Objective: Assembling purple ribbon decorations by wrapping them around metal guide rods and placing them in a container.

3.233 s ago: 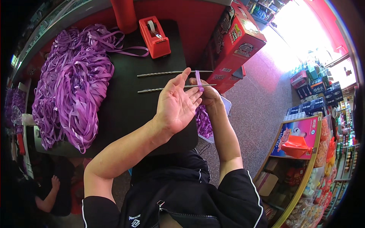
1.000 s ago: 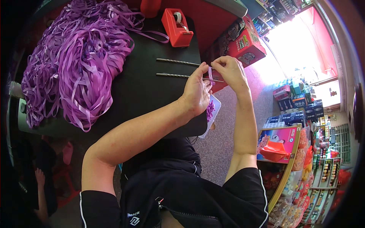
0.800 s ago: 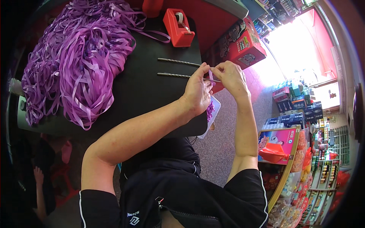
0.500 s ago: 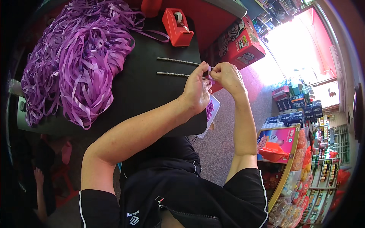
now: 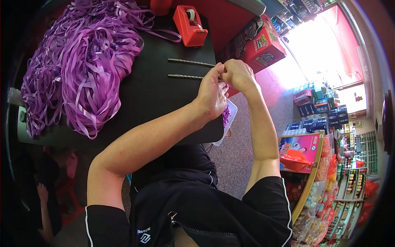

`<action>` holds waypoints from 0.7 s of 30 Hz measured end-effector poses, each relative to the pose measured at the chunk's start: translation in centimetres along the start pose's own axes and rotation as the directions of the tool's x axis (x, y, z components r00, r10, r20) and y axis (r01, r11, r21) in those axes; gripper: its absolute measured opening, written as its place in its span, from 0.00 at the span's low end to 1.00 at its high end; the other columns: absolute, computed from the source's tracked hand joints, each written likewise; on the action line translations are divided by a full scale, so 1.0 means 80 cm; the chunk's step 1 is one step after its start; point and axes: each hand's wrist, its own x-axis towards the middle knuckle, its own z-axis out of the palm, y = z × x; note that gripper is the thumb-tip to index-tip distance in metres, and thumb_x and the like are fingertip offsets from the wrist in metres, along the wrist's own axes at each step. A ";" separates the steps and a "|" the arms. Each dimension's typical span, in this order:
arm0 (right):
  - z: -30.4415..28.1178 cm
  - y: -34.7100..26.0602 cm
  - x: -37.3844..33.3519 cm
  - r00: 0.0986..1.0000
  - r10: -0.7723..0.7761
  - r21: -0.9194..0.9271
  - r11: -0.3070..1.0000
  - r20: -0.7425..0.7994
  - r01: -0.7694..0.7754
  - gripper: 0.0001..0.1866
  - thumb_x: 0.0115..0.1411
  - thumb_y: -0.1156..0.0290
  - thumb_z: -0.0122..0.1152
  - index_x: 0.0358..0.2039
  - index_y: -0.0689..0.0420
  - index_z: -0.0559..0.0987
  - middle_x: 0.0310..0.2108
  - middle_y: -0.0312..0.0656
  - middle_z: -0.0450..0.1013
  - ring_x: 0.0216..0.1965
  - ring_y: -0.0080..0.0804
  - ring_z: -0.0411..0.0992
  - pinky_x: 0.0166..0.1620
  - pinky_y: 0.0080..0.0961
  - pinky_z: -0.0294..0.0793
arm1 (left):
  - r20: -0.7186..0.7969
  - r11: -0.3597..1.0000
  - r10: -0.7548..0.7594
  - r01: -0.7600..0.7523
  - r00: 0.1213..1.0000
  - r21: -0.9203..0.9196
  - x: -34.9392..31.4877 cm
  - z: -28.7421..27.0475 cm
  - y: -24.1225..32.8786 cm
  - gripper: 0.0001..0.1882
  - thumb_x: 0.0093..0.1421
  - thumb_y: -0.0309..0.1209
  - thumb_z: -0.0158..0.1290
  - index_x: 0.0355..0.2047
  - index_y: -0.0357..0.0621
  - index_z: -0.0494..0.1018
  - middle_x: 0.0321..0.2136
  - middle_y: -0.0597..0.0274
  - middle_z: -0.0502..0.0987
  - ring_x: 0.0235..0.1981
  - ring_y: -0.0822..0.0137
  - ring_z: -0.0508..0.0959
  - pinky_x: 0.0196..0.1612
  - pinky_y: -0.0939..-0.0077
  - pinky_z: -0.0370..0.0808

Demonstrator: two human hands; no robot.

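Note:
Two twisted metal rods, like long drill bits, jut over the black table side by side: a far rod (image 5: 191, 62) and a near rod (image 5: 185, 76). Their right ends run behind my hands. My left hand (image 5: 210, 94) is closed around that end, thumb up and fingers curled. Against its thumb presses my right hand (image 5: 239, 77), fingers bent in a pinch. A narrow purple ribbon ran between the fingertips half a second ago; the hands now mostly cover it. A big heap of purple ribbon (image 5: 92, 70) lies on the table's left side.
A red tape dispenser (image 5: 190, 26) stands at the table's back edge. Below the right edge is a white tub (image 5: 228, 123) with purple pieces. A red carton (image 5: 260, 43) sits beyond my hands. Shop shelves (image 5: 347, 185) line the right; another person's arm (image 5: 44, 206) shows lower left.
My right hand has turned over and moved slightly up and left, closer against my left hand. The ribbon between the fingers has gone out of sight. My left hand has barely moved.

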 end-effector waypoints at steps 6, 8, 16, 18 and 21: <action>-0.008 0.021 -0.003 1.000 0.015 0.091 0.996 0.000 -0.015 0.12 0.46 0.64 0.60 0.26 0.61 0.81 0.22 0.54 0.75 0.28 0.49 0.76 0.36 0.40 0.73 | -0.072 1.000 -0.020 0.018 0.997 -0.024 -0.003 0.008 0.002 0.43 0.59 0.55 0.45 0.69 0.63 0.39 0.67 0.36 0.28 0.70 0.50 0.30 0.67 0.63 0.23; -0.006 0.031 -0.004 0.999 0.038 0.212 0.977 0.008 -0.039 0.12 0.46 0.65 0.58 0.24 0.60 0.82 0.23 0.51 0.76 0.30 0.46 0.77 0.39 0.39 0.75 | -0.112 0.999 -0.020 0.016 0.993 -0.035 -0.002 0.007 0.002 0.43 0.59 0.55 0.45 0.69 0.64 0.39 0.67 0.35 0.27 0.70 0.49 0.30 0.68 0.62 0.23; 0.011 0.062 -0.007 0.999 0.033 0.332 0.943 -0.004 -0.030 0.14 0.46 0.64 0.61 0.28 0.62 0.82 0.21 0.51 0.75 0.27 0.41 0.77 0.37 0.35 0.74 | -0.101 0.999 -0.011 0.007 0.995 -0.046 -0.006 0.010 0.003 0.42 0.59 0.57 0.44 0.69 0.64 0.40 0.67 0.34 0.27 0.70 0.48 0.30 0.68 0.61 0.24; 0.025 0.075 -0.002 1.000 0.023 0.331 0.943 -0.020 -0.015 0.14 0.46 0.64 0.61 0.29 0.62 0.82 0.21 0.51 0.75 0.26 0.40 0.76 0.36 0.34 0.74 | -0.088 0.999 -0.016 0.012 0.996 -0.043 -0.006 0.010 0.003 0.42 0.59 0.57 0.44 0.69 0.65 0.41 0.67 0.33 0.28 0.70 0.48 0.30 0.68 0.61 0.24; 0.045 0.093 0.005 0.999 -0.011 0.466 0.885 0.047 -0.012 0.14 0.48 0.65 0.60 0.30 0.62 0.82 0.21 0.50 0.75 0.25 0.37 0.75 0.35 0.32 0.73 | -0.096 0.999 -0.023 0.019 0.995 -0.043 -0.005 0.012 0.001 0.42 0.59 0.57 0.44 0.69 0.65 0.41 0.66 0.32 0.28 0.70 0.48 0.31 0.68 0.61 0.24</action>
